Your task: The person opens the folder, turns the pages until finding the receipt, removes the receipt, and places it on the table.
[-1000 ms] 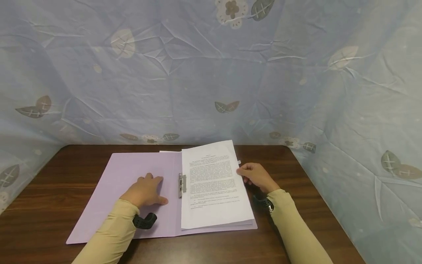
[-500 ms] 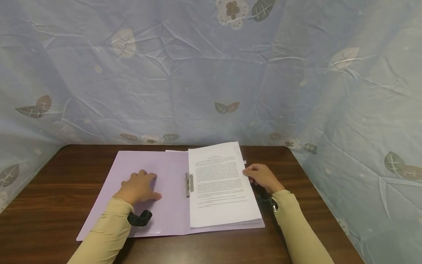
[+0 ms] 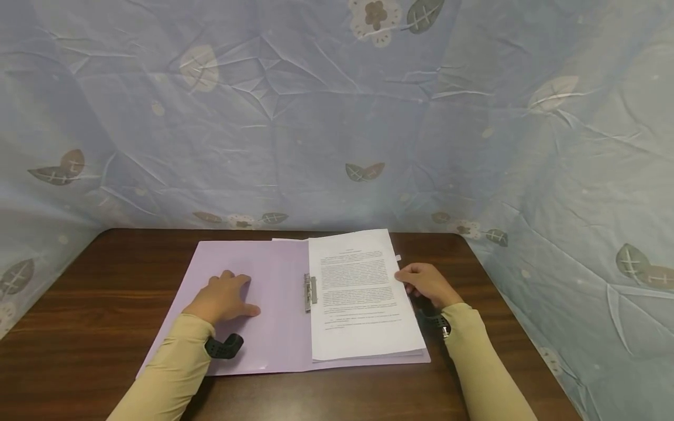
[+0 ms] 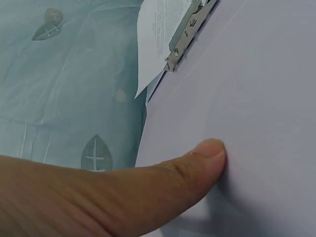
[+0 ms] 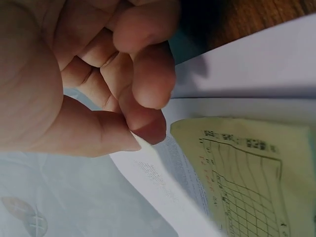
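A light purple file folder [image 3: 281,339] lies spread on the table, with a metal clip [image 3: 308,293] near its fold. Printed white sheets [image 3: 358,292] lie over its right half. My right hand [image 3: 425,283] pinches the right edge of the top sheet between thumb and index finger; the right wrist view shows the paper corner [image 5: 145,145] between the fingertips. Under the raised sheet, a yellow paper [image 5: 242,168] with a hand-drawn grid shows in that view. My left hand [image 3: 221,299] rests on the left cover, fingers spread, its thumb [image 4: 182,170] on the purple surface.
The dark wooden table [image 3: 68,304] extends on both sides of the folder. A small white tab [image 3: 398,257] sticks out past the sheets' right edge. Pale blue patterned cloth [image 3: 295,128] hangs behind and at the sides. A black wrist strap [image 3: 223,347] sits on the left sleeve.
The folder and its sheets have slid to the right, along with my right hand, which still pinches the sheet. My left hand has shifted slightly left and stayed on the left cover.
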### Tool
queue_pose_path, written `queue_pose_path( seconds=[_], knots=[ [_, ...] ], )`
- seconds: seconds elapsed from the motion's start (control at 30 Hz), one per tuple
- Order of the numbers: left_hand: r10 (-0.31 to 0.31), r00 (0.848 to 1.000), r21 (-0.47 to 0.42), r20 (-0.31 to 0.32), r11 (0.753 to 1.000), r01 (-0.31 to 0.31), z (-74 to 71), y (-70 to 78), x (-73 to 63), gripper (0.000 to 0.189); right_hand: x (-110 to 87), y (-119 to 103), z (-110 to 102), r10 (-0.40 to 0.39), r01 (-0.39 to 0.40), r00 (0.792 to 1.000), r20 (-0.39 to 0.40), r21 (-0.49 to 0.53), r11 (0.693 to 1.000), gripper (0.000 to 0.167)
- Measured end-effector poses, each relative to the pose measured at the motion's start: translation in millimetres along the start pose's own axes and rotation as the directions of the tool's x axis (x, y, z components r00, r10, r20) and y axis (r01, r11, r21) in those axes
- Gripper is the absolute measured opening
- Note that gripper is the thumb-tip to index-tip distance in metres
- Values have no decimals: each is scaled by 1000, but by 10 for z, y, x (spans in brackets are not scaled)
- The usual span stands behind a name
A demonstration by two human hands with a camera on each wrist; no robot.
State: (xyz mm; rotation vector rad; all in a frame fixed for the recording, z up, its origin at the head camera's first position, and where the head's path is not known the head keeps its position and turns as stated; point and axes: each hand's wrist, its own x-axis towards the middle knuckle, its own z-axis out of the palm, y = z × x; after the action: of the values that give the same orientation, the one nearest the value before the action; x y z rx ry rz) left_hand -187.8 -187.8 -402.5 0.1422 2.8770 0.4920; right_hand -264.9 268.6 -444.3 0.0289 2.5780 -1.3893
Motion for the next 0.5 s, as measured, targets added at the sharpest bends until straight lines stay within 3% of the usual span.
queue_pose_path(
  seconds=[0.5],
  knots=[
    [-2, 1000, 2, 3, 1000, 2, 6, 1, 2, 85, -7, -26, -59, -7, 5, 999, 37, 53, 999, 29]
  ],
)
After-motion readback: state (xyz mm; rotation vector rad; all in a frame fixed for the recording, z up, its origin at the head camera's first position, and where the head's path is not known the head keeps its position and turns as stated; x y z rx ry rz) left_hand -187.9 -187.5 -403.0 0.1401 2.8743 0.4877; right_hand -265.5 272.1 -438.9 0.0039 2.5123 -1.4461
